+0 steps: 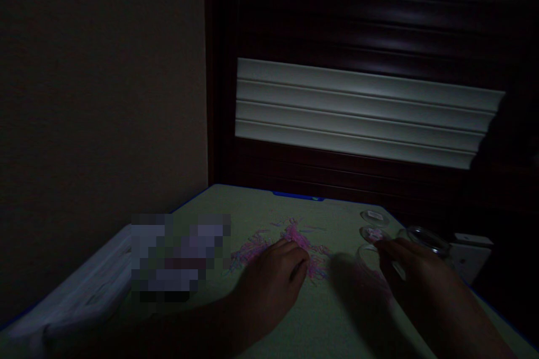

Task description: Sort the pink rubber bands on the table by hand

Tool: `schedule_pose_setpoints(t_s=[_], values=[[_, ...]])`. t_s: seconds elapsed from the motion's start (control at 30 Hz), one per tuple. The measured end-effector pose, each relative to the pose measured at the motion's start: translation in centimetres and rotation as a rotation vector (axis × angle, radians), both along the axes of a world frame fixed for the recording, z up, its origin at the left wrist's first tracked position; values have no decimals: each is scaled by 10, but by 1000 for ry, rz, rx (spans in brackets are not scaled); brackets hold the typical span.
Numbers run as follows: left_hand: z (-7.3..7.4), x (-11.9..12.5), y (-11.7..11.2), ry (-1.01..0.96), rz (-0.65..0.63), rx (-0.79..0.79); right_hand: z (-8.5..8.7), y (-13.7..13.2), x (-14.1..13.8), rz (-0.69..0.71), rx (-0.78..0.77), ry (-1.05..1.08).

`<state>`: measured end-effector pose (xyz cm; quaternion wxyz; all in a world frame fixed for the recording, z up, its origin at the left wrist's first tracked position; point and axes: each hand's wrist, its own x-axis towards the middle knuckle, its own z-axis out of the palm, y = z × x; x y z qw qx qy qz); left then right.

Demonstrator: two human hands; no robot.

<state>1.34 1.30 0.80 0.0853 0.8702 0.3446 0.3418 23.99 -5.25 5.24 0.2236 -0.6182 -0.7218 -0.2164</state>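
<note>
**Dim room, pink strings (295, 241) on a green worktop (324, 320)**

A beige wall (101, 95) stands on the left, and a dark ribbed shutter (357, 11) fills the back, with a wide pale patch of light (362, 112) across it. The room is dark. The worktop has a blue edge (197, 193).

The pink strings lie in one messy heap near the middle of the worktop, with some purple bits, and they spread out thin at the sides. They are too thin and too many to count.

There are two hands. The left hand (269, 286) rests on the near side of the heap, its fingers (297, 263) curled together. I cannot tell if they pinch any strings. The right hand (415, 269) is to the right of the heap, its grip a little apart, and it holds nothing that I can see.

Two clear glass jars (423, 240) sit just beside the right hand. Two small round lids (374, 224) lie behind them, and one has pink bits on it. One white box (469, 258) sits at the right. One white cloth (71, 291) lies at the left, next to one blurred patch (181, 255).
</note>
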Motion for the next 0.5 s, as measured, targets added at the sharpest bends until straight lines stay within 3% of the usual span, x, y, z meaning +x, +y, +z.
schedule_pose_setpoints(t_s=[0.5], values=[[0,-1,2,10,33,-2,-7,7,4,77,-51,-66]])
